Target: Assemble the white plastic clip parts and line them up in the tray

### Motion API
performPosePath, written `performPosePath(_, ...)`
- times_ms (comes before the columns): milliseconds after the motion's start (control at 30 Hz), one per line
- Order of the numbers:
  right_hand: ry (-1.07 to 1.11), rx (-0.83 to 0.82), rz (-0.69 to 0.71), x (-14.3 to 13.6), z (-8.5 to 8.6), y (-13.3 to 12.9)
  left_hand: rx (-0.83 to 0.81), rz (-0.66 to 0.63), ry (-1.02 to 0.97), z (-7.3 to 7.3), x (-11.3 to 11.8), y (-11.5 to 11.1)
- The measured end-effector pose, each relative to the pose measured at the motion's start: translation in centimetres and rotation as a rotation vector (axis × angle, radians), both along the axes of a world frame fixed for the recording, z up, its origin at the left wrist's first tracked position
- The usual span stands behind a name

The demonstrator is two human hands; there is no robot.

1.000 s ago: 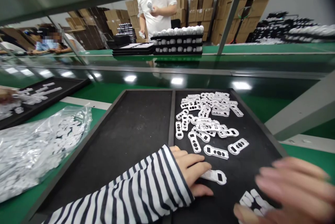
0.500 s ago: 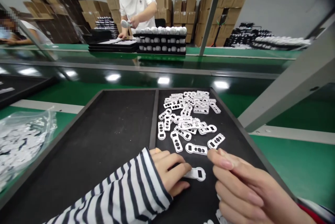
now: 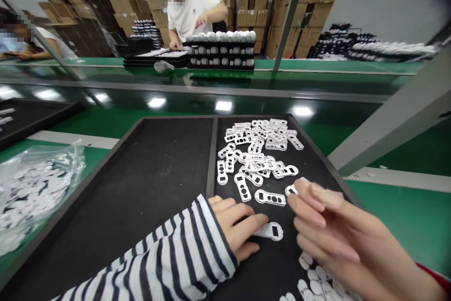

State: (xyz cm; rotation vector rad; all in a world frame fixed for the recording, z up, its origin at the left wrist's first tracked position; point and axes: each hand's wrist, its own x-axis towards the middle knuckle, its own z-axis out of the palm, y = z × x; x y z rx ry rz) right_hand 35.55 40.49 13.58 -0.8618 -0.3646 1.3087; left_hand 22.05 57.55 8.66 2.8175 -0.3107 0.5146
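Note:
My left hand (image 3: pixel 239 228), in a striped sleeve, rests on a white slotted piece (image 3: pixel 271 231) with its fingers closed on the left end; the piece's rounded end with a dark square hole shows. To the right, my right hand (image 3: pixel 338 226) hovers over the tray with thumb and index finger pinched together; what they hold, if anything, is too small to make out. A heap of similar white pieces (image 3: pixel 260 162) lies in the right compartment of the black tray (image 3: pixel 176 165). Small white round parts (image 3: pixel 317 284) lie below my right hand.
A clear plastic bag (image 3: pixel 35 188) of white pieces lies left of the tray. Another black tray (image 3: pixel 42 120) is at the far left. A slanted metal post (image 3: pixel 387 122) rises on the right. Across the line, a person (image 3: pixel 193 10) stands by stacked trays (image 3: pixel 221 51).
My right hand has moved slightly up and right, uncovering more of the small round parts. The person opposite has let go of a white object, which now lies at the counter's edge.

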Motion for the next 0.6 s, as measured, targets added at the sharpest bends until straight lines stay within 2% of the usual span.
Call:
performPosePath(167,-0.591,-0.105,-0.06,2.6,-1.6,0.4,-0.013,0.016,0.004,0.3,-0.3,0.0)
performPosePath(233,-0.831,-0.163,-0.094,3.4,-2.3,0.5,-0.037,0.037,-0.014,0.7,-0.4,0.5)
performPosePath(300,-1.099,-0.241,-0.067,4.2,-2.4,0.4,-0.06,0.082,-0.065,1.3,-0.4,1.3)
performPosePath(433,-1.573,-0.284,0.244,5.7,-1.0,-0.3,-0.018,0.186,-0.163,2.6,-0.9,3.2)
performPosePath(533,-1.729,-0.21,0.489,5.9,0.2,-1.3,0.073,0.278,-0.207,3.3,-2.1,4.9)
performPosePath(600,-1.78,-0.158,0.574,5.6,0.5,-2.0,0.133,0.354,-0.153,3.4,-3.6,6.4)
